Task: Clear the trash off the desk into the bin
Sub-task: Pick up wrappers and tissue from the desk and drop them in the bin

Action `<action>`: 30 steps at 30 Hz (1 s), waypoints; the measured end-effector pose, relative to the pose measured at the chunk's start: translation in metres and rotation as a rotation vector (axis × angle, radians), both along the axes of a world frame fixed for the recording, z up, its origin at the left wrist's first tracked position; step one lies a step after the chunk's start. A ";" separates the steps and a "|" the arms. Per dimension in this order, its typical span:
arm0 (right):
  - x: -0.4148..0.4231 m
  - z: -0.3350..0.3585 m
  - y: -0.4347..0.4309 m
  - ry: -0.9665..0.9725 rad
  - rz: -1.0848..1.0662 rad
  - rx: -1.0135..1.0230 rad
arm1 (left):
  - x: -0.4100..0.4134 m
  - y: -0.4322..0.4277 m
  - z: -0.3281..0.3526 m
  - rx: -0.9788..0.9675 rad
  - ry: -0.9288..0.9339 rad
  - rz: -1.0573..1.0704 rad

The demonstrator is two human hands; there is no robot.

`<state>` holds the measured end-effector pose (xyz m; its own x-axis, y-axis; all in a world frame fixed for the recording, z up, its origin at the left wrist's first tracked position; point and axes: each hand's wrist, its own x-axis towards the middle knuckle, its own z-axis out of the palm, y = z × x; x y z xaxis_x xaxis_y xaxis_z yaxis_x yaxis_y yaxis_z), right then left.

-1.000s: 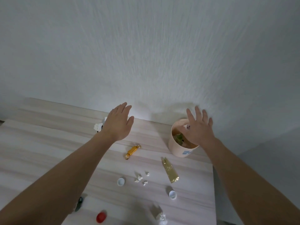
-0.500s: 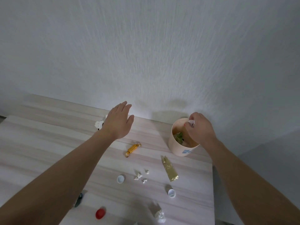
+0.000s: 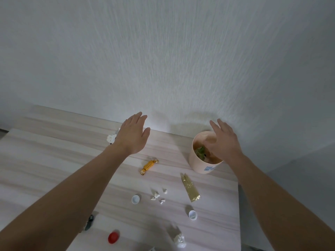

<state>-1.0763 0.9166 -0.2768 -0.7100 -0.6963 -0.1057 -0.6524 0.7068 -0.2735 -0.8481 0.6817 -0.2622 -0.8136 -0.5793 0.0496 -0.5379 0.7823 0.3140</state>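
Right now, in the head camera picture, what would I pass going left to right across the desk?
Red cap → left white cap → small paper scraps → crumpled tissue → pink bin.

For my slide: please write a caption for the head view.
Open right hand over the pink bin, open left hand above the desk, where a gold candy and red cap lie.
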 end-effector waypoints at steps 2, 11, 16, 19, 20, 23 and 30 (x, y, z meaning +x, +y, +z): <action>0.000 0.000 0.000 -0.006 -0.005 0.012 | 0.000 -0.001 0.000 0.001 -0.003 0.003; 0.000 0.006 0.005 0.092 0.003 0.078 | 0.002 0.001 0.002 -0.005 -0.009 0.009; 0.005 0.015 0.008 0.168 0.008 0.122 | 0.006 0.007 0.007 -0.022 -0.011 0.014; 0.011 0.022 0.012 0.178 -0.007 0.116 | 0.013 0.015 0.009 -0.030 -0.012 0.020; 0.014 0.025 0.014 0.180 -0.009 0.102 | 0.016 0.018 0.011 -0.033 -0.012 0.021; 0.025 0.035 0.023 0.196 -0.005 0.039 | 0.026 0.031 0.016 -0.038 -0.014 0.030; 0.060 0.050 0.045 0.197 0.033 -0.015 | 0.065 0.065 0.028 -0.061 -0.024 0.040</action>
<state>-1.0165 0.9612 -0.2270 -0.6923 -0.7203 0.0438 -0.7175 0.6805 -0.1487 -0.7826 0.7469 -0.2347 -0.7911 -0.6081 0.0665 -0.5762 0.7773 0.2527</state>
